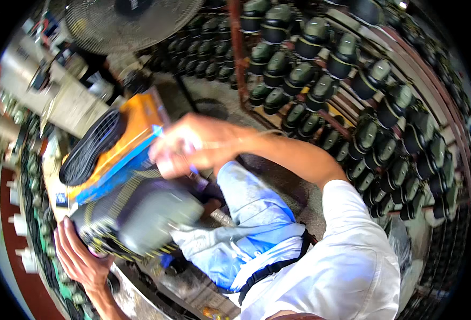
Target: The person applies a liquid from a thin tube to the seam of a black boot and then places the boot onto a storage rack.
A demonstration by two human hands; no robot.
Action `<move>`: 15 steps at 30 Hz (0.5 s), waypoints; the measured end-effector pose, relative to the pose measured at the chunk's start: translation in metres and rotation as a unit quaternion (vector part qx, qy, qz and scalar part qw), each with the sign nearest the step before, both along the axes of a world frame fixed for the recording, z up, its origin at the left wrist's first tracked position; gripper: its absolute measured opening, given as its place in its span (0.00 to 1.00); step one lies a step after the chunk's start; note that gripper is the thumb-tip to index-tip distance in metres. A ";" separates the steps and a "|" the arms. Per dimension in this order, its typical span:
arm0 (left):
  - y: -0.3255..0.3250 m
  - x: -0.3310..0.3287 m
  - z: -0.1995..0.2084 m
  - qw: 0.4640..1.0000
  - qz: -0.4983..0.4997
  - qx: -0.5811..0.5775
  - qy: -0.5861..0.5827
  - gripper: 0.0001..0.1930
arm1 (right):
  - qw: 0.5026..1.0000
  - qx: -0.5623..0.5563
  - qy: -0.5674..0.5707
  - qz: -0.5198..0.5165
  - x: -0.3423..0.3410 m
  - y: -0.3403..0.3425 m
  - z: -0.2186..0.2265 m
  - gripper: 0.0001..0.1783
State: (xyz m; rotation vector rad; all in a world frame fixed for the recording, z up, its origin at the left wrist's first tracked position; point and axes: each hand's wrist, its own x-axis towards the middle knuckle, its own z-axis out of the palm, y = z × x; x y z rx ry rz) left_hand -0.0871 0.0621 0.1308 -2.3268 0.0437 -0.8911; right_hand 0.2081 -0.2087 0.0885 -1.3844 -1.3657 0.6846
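A grey and black shoe (158, 213) lies tilted across my lap side, with yellow thread loops along its lower edge. My left hand (83, 258) grips one end of it, fingers along the outside and thumb underneath. Above the shoe's other end, apart from it, my right hand (195, 146) is raised and smeared by motion. Its fingers look curled, but what they hold, if anything, cannot be made out. A thin pale line like a thread (262, 133) crosses near the right wrist. Beyond the shoe, a black rubber sole (94, 146) rests on an orange and blue box (139, 117).
Racks of black and dark green shoes (321, 80) fill the right and far side. A large round fan (134, 21) stands at the far left. Machine parts (70, 101) are beyond the box. A clear plastic bag (401, 245) sits behind my right side.
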 end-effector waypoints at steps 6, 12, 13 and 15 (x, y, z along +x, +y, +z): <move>0.076 -0.001 -0.026 0.944 0.074 -0.289 -0.139 0.54 | 0.939 0.136 -0.076 -0.306 0.067 0.147 -0.047 0.46; 0.134 0.027 0.018 0.961 0.112 -0.248 -0.042 0.54 | 0.970 0.030 -0.099 -0.218 0.078 0.170 -0.039 0.48; 0.140 0.040 0.024 0.965 0.086 -0.247 -0.016 0.54 | 0.970 0.051 -0.104 -0.213 0.085 0.168 -0.041 0.48; 0.147 0.070 0.033 0.965 0.062 -0.250 0.044 0.53 | 0.968 0.096 -0.113 -0.204 0.095 0.166 -0.044 0.49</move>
